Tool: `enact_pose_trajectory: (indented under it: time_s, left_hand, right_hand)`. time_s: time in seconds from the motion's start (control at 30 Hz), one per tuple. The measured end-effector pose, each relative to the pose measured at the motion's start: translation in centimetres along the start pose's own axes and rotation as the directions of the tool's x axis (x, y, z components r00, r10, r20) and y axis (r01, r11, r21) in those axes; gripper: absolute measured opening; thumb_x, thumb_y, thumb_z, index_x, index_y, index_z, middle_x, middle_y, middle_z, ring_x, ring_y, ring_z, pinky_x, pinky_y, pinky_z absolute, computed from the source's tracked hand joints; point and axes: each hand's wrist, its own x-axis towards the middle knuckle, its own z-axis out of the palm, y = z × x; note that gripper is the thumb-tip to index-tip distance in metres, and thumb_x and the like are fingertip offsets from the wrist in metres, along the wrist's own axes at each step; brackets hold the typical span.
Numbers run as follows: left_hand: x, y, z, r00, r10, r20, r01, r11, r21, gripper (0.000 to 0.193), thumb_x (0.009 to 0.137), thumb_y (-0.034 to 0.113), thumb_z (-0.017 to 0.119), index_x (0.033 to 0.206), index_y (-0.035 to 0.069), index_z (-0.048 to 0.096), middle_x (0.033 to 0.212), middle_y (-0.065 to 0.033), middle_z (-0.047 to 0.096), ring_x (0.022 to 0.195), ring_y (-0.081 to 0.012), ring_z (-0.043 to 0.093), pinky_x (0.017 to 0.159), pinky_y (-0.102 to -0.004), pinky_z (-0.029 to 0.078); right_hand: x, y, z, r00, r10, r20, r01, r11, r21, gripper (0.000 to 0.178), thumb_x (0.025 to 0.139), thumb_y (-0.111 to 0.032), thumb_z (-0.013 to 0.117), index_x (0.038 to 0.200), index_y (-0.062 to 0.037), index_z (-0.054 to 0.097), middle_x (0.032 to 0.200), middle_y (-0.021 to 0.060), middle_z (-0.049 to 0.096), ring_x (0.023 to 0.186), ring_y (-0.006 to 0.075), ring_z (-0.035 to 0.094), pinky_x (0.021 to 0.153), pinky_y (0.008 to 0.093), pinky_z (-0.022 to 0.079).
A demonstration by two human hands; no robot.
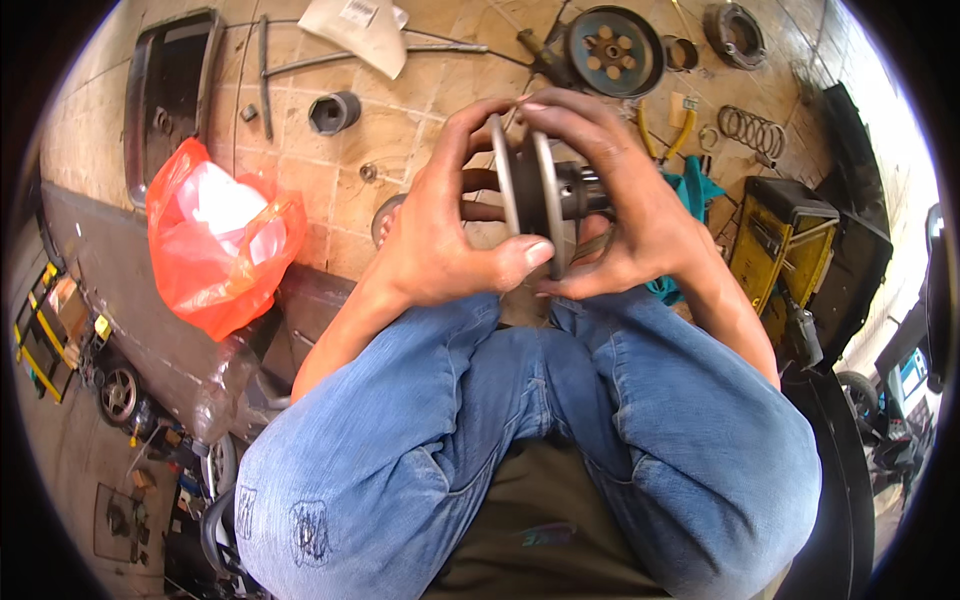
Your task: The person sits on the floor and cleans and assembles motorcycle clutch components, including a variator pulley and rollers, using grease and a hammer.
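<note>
A metal scooter pulley (543,190), made of two round discs with a dark gap between them, is held up above my knees. Its discs stand on edge, and a hub with small holes points right. My left hand (440,220) grips the left disc, with its thumb at the lower rim. My right hand (635,205) wraps round the right disc and reaches over the hub. The fingertips of both hands come close together at the top. Beyond my hands on the tiled floor lie a round clutch bell (590,75), a clutch shoe assembly (735,35) and a coil spring (753,133).
On the left are a red plastic bag (215,290) and a black tray (170,90). A large hex socket (334,113) and metal bars lie farther off. Yellow-handled pliers (682,135), a teal cloth (697,187) and a yellow toolbox (780,235) are on the right.
</note>
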Motion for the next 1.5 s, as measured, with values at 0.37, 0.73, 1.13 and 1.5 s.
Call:
enact_pose_trajectory:
  time_s: [0.37,0.73,1.13,1.5]
  left_hand:
    - [-0.5,-1.3,0.1,0.984,-0.091,-0.153,0.084,0.995,-0.048,0.111,0.067,0.021,0.086,0.156,0.010,0.020,0.135,-0.0188,0.045,0.124,-0.0347,0.060,0.095,-0.0469,0.060]
    - [0.0,-1.5,-0.9,0.982,0.082,-0.168,-0.067,0.994,0.090,0.108,0.067,0.017,0.089,0.153,0.013,0.023,0.141,-0.0196,0.041,0.127,-0.0337,0.058,0.093,-0.0467,0.062]
    - [0.0,-1.6,0.1,0.976,0.063,-0.211,-0.076,0.995,-0.057,0.107,0.070,0.018,0.089,0.154,0.013,0.023,0.132,-0.0131,0.044,0.125,-0.0314,0.058,0.100,-0.0456,0.055]
    - [-0.9,-2.7,-1.1,0.971,0.129,-0.200,-0.121,0.991,0.052,0.107,0.067,0.017,0.091,0.153,0.014,0.028,0.141,-0.0167,0.041,0.126,-0.0322,0.057,0.090,-0.0448,0.064]
  right_hand:
    - [-6.7,14.1,-8.1,0.682,0.335,-0.650,-0.656,0.673,-0.342,0.033,0.093,-0.019,0.068,0.120,-0.0013,0.071,0.103,0.0203,0.075,0.098,0.0386,0.072,0.088,0.0443,0.056]
    - [-5.4,18.5,-8.1,0.680,0.398,-0.615,-0.730,0.441,-0.521,0.032,0.091,-0.023,0.068,0.114,0.0006,0.067,0.109,0.0250,0.072,0.104,0.0452,0.068,0.089,0.0493,0.054]
    - [-3.7,6.1,-2.5,0.618,0.655,-0.435,-0.450,0.748,0.487,0.010,0.093,-0.004,0.071,0.102,-0.0002,0.069,0.083,-0.0015,0.066,0.073,0.0047,0.058,0.064,0.0206,0.046]
    - [0.8,1.5,1.1,0.959,0.126,-0.254,-0.124,0.992,0.026,0.020,0.082,-0.001,0.075,0.101,-0.0034,0.069,0.084,0.0076,0.066,0.074,0.0190,0.065,0.064,0.0321,0.050]
